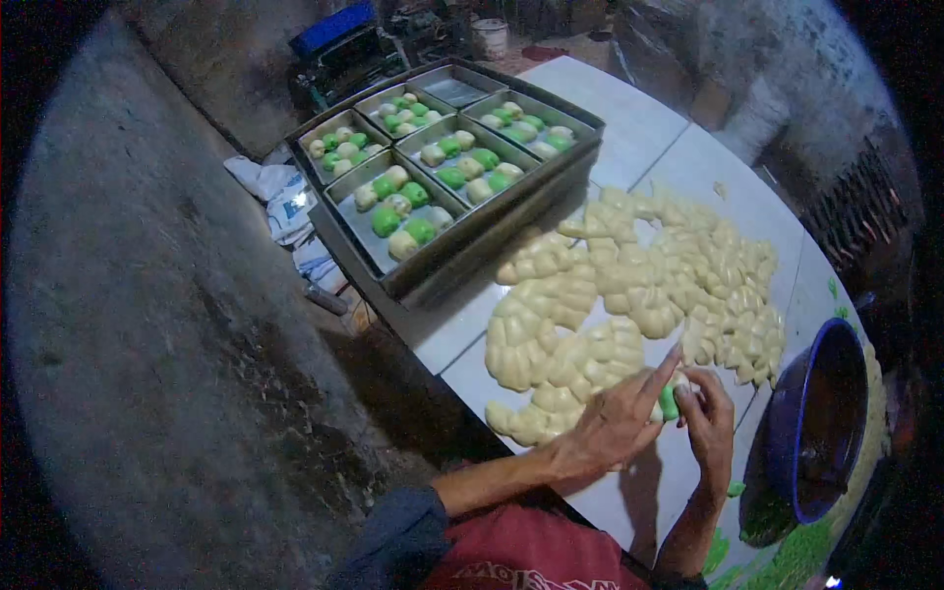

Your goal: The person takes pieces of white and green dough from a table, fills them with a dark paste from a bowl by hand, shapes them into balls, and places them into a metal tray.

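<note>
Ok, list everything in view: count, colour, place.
Table: one, white-tiled, centre to right.
Outer tray: one, dark, table's far left.
Tins: six, grey, in outer tray.
Dough balls: many, cream and green, in five tins.
Dough pieces: many, cream, across table.
Dough lump: one, green, low centre-right.
Bowl: one, dark, blue-rimmed, table's right.
Residue: several patches, green, table's lower right.
Bucket: one, white, background.
Sacks: unclear count, white, left of table.
Blue object: one, blue, beyond outer tray.
Floor: one, grey, left.
Shirt: one, red, bottom.
Left hand, right hand: one each, bare, at dough lump.
</note>
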Demonstrator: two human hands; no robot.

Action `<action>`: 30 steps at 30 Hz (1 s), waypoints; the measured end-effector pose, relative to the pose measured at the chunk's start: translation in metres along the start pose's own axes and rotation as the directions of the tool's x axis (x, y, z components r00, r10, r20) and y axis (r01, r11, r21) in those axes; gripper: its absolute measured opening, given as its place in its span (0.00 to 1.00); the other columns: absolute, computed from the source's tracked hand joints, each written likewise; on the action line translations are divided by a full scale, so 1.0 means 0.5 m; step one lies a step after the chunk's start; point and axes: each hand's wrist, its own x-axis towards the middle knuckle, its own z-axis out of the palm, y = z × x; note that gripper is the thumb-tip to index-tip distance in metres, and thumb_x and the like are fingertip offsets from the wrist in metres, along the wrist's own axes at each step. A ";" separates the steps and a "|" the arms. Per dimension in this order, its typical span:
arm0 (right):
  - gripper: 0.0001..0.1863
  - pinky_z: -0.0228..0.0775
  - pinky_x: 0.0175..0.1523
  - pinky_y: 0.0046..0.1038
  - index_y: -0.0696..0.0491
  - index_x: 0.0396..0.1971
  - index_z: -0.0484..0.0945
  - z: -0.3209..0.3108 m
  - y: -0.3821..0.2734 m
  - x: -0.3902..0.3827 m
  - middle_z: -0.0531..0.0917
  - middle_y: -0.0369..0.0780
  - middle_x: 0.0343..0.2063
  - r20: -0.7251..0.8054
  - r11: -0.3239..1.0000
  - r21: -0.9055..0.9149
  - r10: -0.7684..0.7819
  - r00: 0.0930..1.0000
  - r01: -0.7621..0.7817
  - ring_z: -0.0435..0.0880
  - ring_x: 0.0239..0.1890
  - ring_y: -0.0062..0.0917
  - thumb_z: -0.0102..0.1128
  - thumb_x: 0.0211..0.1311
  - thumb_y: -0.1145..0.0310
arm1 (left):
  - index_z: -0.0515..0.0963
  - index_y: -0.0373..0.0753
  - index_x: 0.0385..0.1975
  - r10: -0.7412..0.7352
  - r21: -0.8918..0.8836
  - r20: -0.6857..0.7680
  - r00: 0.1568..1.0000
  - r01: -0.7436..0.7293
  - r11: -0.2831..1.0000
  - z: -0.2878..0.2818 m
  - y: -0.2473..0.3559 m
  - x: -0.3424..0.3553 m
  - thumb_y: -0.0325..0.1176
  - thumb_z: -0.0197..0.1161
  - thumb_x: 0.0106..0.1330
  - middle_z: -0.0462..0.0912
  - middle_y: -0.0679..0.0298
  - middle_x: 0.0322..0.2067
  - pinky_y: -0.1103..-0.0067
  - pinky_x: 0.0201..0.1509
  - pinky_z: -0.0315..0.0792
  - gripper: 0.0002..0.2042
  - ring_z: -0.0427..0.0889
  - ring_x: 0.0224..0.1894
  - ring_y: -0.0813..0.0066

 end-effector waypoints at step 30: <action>0.13 0.75 0.37 0.44 0.55 0.36 0.79 0.753 -0.430 1.232 0.82 0.52 0.27 0.433 0.416 -0.605 -0.543 0.719 0.679 0.83 0.32 0.49 0.54 0.58 0.62 | 0.71 0.43 0.57 -0.332 0.713 -0.146 0.932 0.332 0.618 -1.004 -0.731 0.657 0.45 0.73 0.47 0.82 0.49 0.47 0.59 0.51 0.74 0.35 0.81 0.49 0.50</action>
